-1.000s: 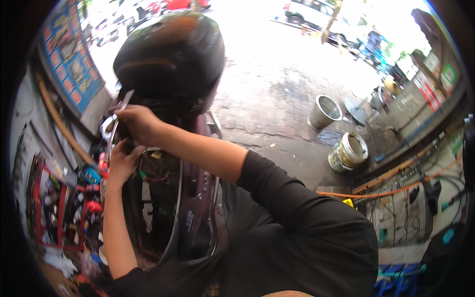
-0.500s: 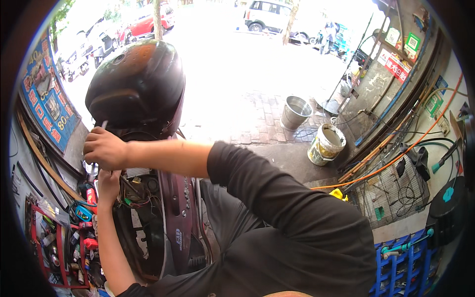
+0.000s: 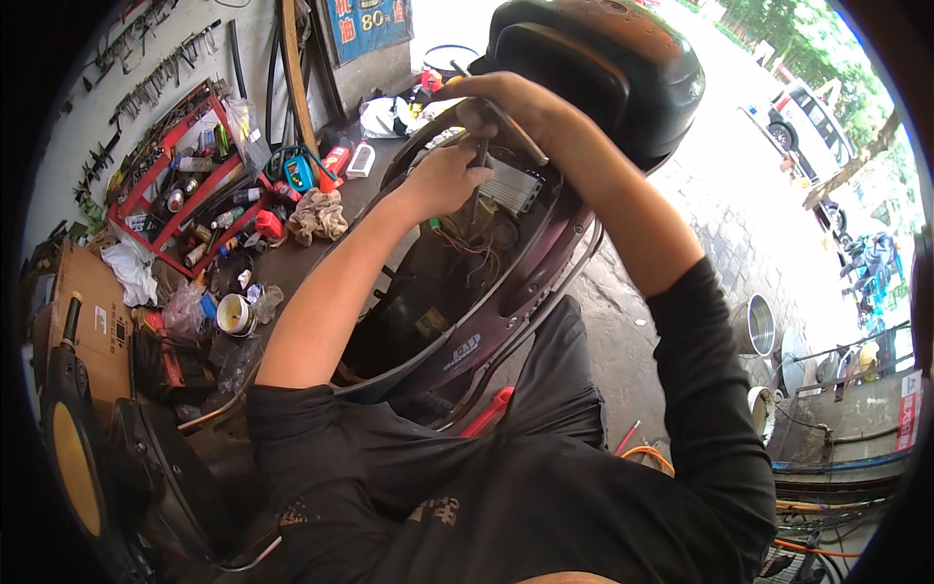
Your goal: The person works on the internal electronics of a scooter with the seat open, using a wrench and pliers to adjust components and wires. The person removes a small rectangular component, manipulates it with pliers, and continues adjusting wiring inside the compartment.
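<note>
Fingers of the left hand (image 3: 438,183) lie just below the bar (image 3: 522,140) at upper centre, grip hidden; the right hand (image 3: 516,101) clasps it. Uneven pushing could make it slip, knocking that hand into the black box (image 3: 608,78) beyond.

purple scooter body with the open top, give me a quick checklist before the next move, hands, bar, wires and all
1. Access into the purple scooter body: ok, its top is open and the inside shows.
2. Right hand at the straight silver metal bar: ok, they meet, though its full grip is hidden.
3. Left hand firmly closed: cannot tell, some fingers are hidden.
4. Thin multicoloured wires clear of the left hand: cannot tell, they show just below it.
5. Loose black right sleeve clear of the wires: ok, it ends near the elbow.
</note>
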A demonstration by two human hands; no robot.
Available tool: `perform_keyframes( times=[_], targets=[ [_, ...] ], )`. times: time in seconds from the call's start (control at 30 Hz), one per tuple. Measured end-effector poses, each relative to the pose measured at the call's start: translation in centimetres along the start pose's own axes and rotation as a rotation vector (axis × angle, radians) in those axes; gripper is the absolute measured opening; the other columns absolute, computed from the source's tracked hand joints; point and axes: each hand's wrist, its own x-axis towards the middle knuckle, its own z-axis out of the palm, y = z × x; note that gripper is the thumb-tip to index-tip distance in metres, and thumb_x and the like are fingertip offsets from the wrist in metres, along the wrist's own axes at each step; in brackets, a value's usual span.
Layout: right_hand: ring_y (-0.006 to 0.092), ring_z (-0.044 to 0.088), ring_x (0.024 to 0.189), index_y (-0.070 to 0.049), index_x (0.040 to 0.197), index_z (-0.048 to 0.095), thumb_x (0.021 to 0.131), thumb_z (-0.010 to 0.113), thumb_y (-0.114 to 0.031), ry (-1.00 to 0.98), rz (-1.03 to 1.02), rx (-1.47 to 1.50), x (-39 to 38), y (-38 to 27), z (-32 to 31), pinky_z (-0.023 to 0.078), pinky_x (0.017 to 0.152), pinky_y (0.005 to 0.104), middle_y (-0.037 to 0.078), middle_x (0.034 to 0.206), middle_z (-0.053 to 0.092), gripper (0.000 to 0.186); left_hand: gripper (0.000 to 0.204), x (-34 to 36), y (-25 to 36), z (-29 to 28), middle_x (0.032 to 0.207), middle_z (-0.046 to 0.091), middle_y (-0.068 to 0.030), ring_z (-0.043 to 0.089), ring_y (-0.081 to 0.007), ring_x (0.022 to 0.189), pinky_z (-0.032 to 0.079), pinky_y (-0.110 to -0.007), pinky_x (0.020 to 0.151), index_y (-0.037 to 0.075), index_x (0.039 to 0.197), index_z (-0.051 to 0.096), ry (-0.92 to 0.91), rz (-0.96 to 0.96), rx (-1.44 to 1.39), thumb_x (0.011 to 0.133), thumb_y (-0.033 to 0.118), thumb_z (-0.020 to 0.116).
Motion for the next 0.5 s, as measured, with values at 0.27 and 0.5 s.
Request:
perform_keyframes(
  times=[0.27, 0.5],
  targets=[
    [0.0203, 0.062, 0.111, -0.016, 0.119, 0.072, 0.078, 0.069, -0.014, 0.276, -1.025, -1.979, -1.6, -0.6, 4.6, 0.041, 0.106, 0.0396, 0.004, 0.113, 0.07, 0.042, 0.023, 0.4, -1.8, 0.8, 0.105, 0.071, -0.0178, 0.067, -0.0296, 0.101, 0.049, -0.039, 0.09, -0.003, 0.112, 0.065, 0.09, 0.012, 0.004, 0.095, 0.012, 0.064],
    [0.0131, 0.065, 0.1, 0.001, 0.127, 0.062, 0.108, 0.052, -0.031, 0.308, -0.571, 0.327, -2.0, 9.3, 4.1, 0.049, 0.09, 0.0279, 0.006, 0.103, 0.071, 0.039, 0.031, 0.1, -2.3, 1.2, 0.11, 0.07, -0.0244, 0.065, -0.0413, 0.108, 0.05, -0.046, 0.092, 0.001, 0.116, 0.066, 0.071, -0.014, -0.058, 0.093, 0.023, 0.064]
  ],
)
